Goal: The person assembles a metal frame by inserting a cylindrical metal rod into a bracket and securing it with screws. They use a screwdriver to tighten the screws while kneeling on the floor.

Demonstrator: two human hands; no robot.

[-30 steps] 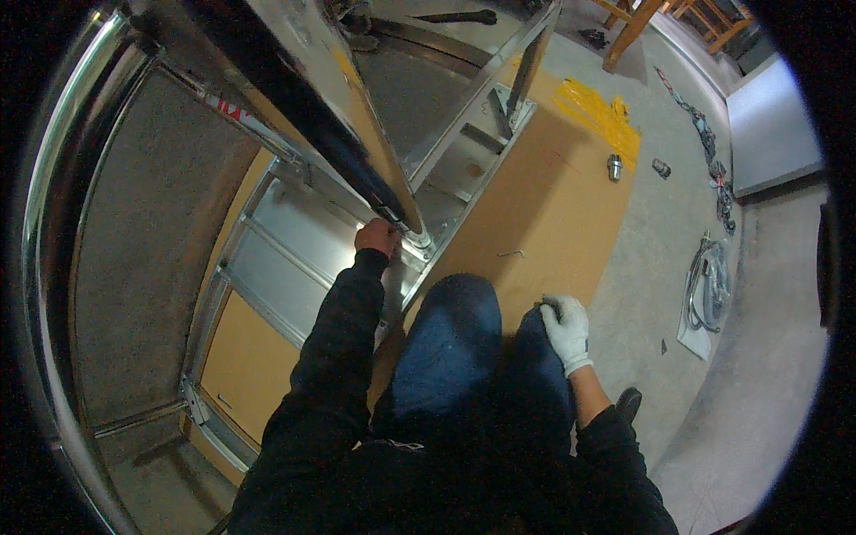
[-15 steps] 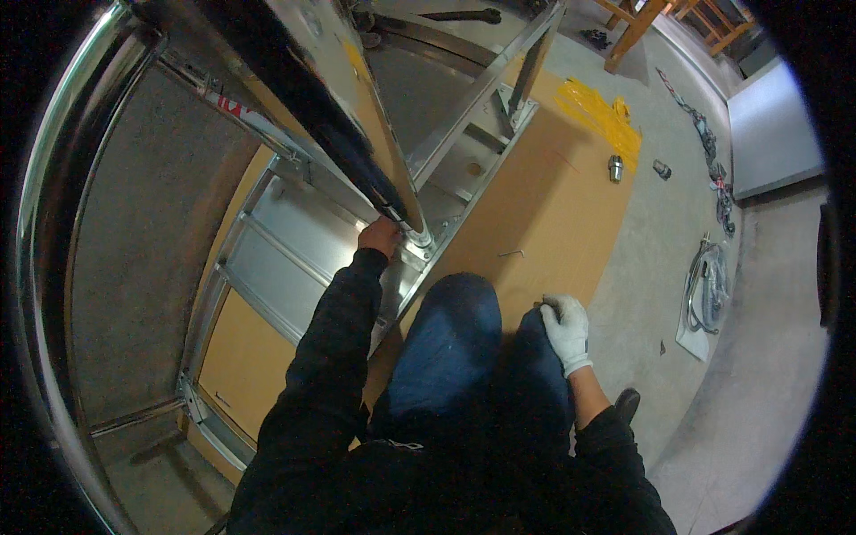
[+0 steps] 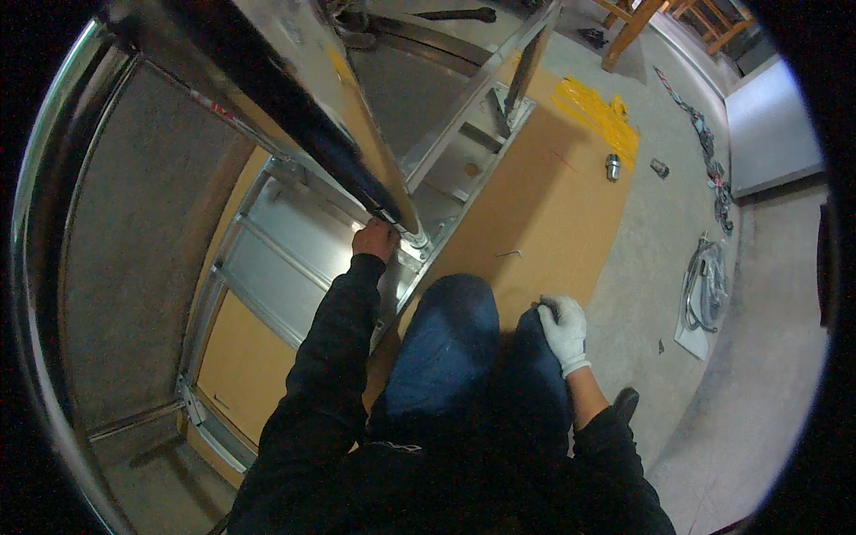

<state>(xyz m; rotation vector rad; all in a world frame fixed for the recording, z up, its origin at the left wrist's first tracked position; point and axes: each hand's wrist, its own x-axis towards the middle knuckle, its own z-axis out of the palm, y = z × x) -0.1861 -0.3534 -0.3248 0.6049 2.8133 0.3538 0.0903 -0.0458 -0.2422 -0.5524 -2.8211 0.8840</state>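
Note:
My bare left hand (image 3: 375,239) is at the foot of a shiny metal post (image 3: 392,201), just left of where it meets the metal frame (image 3: 465,214). Its fingers are curled in against the post's base. What they grip, if anything, is hidden. My right hand (image 3: 564,332), in a white knit glove, lies draped over my right knee with no tool visible in it. Ahead of my knees, a small bent hex key (image 3: 509,253) rests on the cardboard sheet (image 3: 535,209).
A large curved chrome tube (image 3: 45,357) rises at the left. Yellow plastic (image 3: 599,114) lies at the cardboard's far edge. Near it are a metal fitting (image 3: 613,168) and another small one (image 3: 660,168). A bagged hose (image 3: 704,285) and a wooden stand (image 3: 624,40) are farther right.
The chrome tube and post have shifted slightly left in view. My left hand has moved a little left and stays by the post's foot. My right hand still rests on my knee.

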